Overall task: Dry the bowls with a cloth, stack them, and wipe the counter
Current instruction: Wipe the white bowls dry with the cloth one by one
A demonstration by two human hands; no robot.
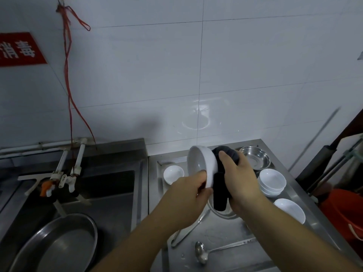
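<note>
The left hand [188,190] is closed on the lower rim of a white bowl [202,165], which is held on edge above the desk [225,232], presumably so that its outside is presented for drying. The right hand [238,174] grips a dark cloth [221,195] and presses it against the bowl's outer wall; the loose end hangs below. A stack [272,182] of bowls stands to the right, judged dried. A single bowl [289,211] lies nearer and a small bowl [173,173] to the left, apparently awaiting attention. Water spots mark the desk, not yet wiped.
</note>
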